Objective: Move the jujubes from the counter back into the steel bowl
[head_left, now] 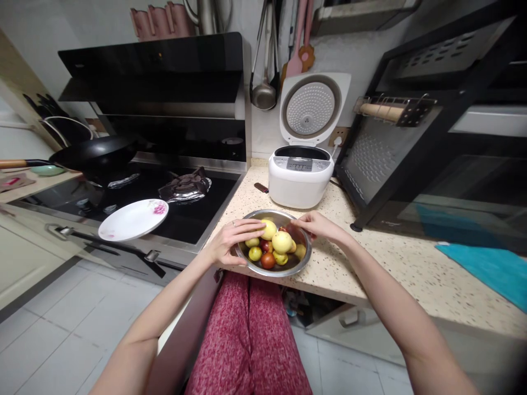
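A round metal bowl (256,267) stands near the counter's front edge. Inside are several fruits: pale yellow round ones (282,242), smaller yellow-green ones and a reddish-brown one (268,260). My left hand (230,239) lies over the bowl's left rim, its fingers stretched out across the fruit and its thumb low beside the rim. The left fingertips reach the upper yellow fruit. On the opposite side, my right hand (316,224) has its fingers bent at the bowl's right rim, thumb and forefinger close together. Part of that grip is hidden.
Behind the bowl is a white rice cooker (300,184) with its lid raised. A white plate (134,220) sits at the stove's front edge, near a black wok (96,153). To the right are a black metal rack (370,164) and a teal cloth (489,269).
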Available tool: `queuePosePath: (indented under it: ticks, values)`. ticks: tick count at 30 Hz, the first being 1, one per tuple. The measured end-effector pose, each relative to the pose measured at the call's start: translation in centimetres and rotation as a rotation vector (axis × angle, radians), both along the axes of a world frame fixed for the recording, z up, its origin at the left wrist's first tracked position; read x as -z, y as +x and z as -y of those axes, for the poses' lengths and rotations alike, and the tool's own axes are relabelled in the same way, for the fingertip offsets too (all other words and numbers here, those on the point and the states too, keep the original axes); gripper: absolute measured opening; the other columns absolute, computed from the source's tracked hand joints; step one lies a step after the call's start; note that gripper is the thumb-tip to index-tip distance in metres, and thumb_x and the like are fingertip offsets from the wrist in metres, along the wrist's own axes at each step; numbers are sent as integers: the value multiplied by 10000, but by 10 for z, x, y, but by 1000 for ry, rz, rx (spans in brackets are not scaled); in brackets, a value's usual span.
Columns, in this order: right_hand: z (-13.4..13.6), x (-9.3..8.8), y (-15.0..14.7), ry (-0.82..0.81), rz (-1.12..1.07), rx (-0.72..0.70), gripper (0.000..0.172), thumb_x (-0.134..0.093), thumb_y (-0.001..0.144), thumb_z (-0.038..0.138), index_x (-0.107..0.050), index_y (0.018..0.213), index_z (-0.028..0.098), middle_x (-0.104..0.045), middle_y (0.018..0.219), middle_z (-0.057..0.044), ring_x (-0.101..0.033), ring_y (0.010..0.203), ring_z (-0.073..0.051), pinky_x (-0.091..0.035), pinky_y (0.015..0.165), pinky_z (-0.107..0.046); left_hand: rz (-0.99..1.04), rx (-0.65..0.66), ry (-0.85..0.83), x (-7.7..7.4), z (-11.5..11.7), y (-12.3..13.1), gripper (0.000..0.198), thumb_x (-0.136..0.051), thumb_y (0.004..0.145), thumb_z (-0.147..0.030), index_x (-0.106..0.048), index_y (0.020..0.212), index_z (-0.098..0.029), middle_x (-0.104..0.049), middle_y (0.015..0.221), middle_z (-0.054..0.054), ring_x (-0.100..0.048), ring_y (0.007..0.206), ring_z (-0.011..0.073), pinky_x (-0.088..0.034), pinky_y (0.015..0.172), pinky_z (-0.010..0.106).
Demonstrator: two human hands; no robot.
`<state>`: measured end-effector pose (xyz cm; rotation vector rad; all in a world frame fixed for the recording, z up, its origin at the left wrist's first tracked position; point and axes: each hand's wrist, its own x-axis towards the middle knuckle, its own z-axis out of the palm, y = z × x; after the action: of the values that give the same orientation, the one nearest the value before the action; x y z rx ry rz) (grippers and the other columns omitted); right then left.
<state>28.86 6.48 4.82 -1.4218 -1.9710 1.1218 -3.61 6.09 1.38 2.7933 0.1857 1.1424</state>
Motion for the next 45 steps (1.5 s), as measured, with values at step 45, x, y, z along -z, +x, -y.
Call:
queuePosePath:
  ticks: [45]
  values:
    - [-50,-107,-75,130,38,297,425,-696,788,189,-415,473,236,-410,308,20,-439,279,-110,-357,320,-221,218,-434,-543,27,-16,12,894,-795,830,-572,-391,1584,-310,-322,1626,161,-366,1528,412,-325,1259,627]
